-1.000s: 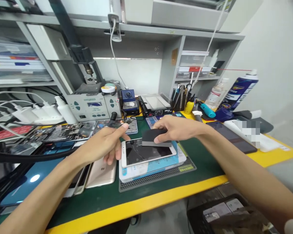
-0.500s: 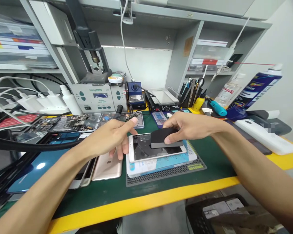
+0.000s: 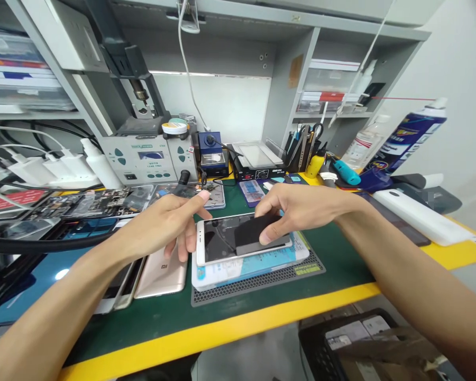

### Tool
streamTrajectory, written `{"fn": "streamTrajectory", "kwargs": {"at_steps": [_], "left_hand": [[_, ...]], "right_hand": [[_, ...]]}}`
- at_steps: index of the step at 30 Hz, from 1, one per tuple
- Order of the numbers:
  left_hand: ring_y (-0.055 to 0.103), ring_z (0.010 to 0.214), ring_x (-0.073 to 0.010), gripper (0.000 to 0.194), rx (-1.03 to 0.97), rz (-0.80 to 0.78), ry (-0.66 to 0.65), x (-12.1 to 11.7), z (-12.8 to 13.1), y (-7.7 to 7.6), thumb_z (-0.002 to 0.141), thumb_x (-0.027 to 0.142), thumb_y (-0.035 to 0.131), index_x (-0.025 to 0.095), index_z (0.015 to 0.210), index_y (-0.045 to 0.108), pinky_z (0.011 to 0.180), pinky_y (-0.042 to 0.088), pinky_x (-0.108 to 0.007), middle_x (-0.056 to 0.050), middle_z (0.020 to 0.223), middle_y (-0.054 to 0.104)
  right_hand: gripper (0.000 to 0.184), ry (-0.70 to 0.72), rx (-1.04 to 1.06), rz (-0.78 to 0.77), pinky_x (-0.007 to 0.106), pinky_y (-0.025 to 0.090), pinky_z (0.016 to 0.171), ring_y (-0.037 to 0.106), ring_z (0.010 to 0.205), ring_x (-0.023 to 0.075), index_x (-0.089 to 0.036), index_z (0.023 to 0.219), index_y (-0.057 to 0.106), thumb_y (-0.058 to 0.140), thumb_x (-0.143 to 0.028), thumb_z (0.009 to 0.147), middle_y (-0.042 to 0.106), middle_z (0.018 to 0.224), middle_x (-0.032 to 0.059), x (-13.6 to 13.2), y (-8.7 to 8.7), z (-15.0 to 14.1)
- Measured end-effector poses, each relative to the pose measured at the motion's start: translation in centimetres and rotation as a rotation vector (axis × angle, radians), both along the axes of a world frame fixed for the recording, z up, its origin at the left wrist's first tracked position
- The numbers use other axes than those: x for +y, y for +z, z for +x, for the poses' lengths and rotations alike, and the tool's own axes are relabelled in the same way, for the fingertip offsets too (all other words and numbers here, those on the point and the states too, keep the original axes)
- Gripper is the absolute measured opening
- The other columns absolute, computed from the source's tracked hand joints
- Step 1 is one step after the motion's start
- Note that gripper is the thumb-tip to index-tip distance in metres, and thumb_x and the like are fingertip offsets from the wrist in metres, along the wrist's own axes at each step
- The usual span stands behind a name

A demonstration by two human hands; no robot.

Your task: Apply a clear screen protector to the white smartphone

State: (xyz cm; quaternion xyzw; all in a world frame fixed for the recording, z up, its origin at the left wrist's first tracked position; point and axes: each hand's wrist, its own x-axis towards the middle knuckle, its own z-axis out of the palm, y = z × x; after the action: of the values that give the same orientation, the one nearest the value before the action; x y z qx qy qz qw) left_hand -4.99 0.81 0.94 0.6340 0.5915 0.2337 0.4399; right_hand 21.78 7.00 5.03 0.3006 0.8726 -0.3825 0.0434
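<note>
A white-framed smartphone [image 3: 218,238] lies face up with a dark screen on a blue-and-white flat box [image 3: 246,272]. My right hand [image 3: 287,214] grips a black flat pad [image 3: 248,233] between thumb and fingers. The pad rests on the right half of the screen; its exact kind does not show. My left hand [image 3: 178,225] has its fingers apart and holds nothing. Its fingertips are beside the phone's left end; whether they touch it I cannot tell. Below them lies a gold phone back [image 3: 161,278] marked "MI", partly covered by the hand.
Under the box is a grey perforated mat [image 3: 257,283]. A rework station [image 3: 146,159] and a heating plate [image 3: 257,172] stand behind. Phones and circuit boards [image 3: 115,201] lie at left. A tool holder [image 3: 305,148], spray can [image 3: 408,137] and white case [image 3: 416,217] are at right.
The view has shifted, moving everything slightly left. The pad's pale front edge, visible before, now looks dark, as the pad sits at a different tilt. My left hand keeps its pose beside the phone.
</note>
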Motion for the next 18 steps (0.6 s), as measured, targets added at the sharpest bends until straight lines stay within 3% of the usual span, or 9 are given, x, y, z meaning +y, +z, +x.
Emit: {"fn": "streamTrajectory", "kwargs": {"at_steps": [5, 9, 12, 18], "left_hand": [[0.066, 0.043, -0.0226, 0.080, 0.010, -0.002, -0.002, 0.1, 0.1, -0.1, 0.092, 0.080, 0.041, 0.008, 0.102, 0.074, 0.036, 0.045, -0.026, -0.009, 0.050, 0.066], [0.066, 0.043, -0.0222, 0.078, 0.001, -0.011, -0.005, 0.0, 0.1, 0.1, 0.093, 0.079, 0.042, 0.008, 0.101, 0.073, 0.036, 0.045, -0.025, -0.009, 0.051, 0.066], [0.068, 0.045, -0.0236, 0.078, -0.009, -0.033, -0.023, -0.2, 0.0, 0.3, 0.093, 0.079, 0.042, 0.008, 0.106, 0.071, 0.036, 0.045, -0.025, -0.009, 0.053, 0.067], [0.071, 0.048, -0.0270, 0.086, -0.019, -0.113, -0.040, -0.7, -0.2, 0.6, 0.091, 0.082, 0.043, 0.011, 0.134, 0.061, 0.032, 0.043, -0.025, -0.008, 0.059, 0.071]], "right_hand": [[0.033, -0.049, -0.026, 0.153, 0.029, 0.026, 0.055, 0.040, 0.060, 0.0105, -0.019, 0.071, 0.057, 0.074, -0.045, 0.084, 0.050, 0.068, -0.0050, 1.0, 0.0, 1.0], [0.046, -0.052, -0.074, 0.177, 0.030, 0.022, 0.053, 0.031, 0.057, 0.0098, -0.021, 0.067, 0.040, 0.075, -0.046, 0.082, 0.034, 0.064, -0.0067, 1.5, 0.0, 1.4], [0.043, -0.078, -0.107, 0.148, 0.031, 0.022, 0.051, 0.033, 0.057, 0.0103, -0.022, 0.070, 0.042, 0.075, -0.047, 0.082, 0.038, 0.064, -0.0063, 1.2, -0.1, 1.3], [0.042, -0.147, -0.130, 0.128, 0.029, 0.023, 0.049, 0.037, 0.053, 0.0103, -0.022, 0.070, 0.044, 0.075, -0.048, 0.081, 0.041, 0.062, -0.0056, 0.4, -0.1, 0.7]]}}
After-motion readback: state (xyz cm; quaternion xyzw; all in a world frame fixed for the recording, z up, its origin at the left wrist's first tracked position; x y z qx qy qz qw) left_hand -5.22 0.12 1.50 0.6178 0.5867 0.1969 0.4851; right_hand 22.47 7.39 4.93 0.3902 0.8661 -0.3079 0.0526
